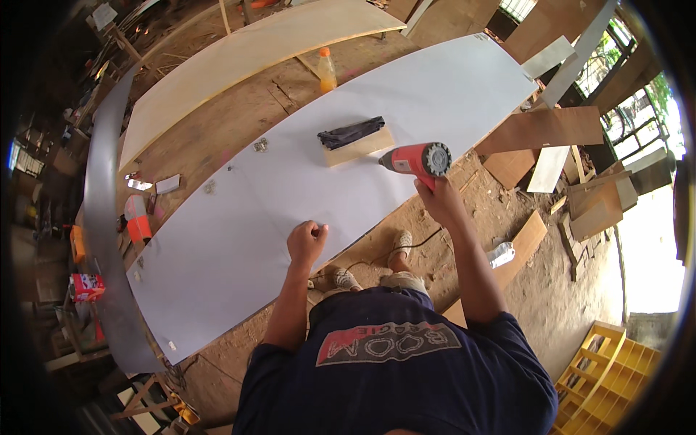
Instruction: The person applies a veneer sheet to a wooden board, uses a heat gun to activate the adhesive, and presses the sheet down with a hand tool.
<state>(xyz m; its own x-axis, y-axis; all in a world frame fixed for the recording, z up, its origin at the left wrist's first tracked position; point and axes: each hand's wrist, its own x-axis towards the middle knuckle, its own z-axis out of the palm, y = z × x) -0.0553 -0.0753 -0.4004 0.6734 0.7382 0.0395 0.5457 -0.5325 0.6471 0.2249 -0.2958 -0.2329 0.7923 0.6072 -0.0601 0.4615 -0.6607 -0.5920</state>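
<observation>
A red heat gun [415, 159] with a grey round back end is gripped by its handle in my right hand [439, 201]. Its dark nozzle points left, close to the end of a light wooden block [359, 148] that has black cloth [351, 133] along its top. Under the block lies a long white panel [290, 196]. My left hand [307, 243] is closed in a fist over the panel's near edge, with no object showing in it. Whether the fist rests on the panel I cannot tell.
An orange bottle [327, 71] stands beyond the panel's far edge. Behind it lies a pale curved board [254, 54]; a grey strip [105, 203] curves along the left. Wood offcuts [540, 134] lean at right, near a yellow crate [605, 377]. A cord [377, 259] runs by my feet.
</observation>
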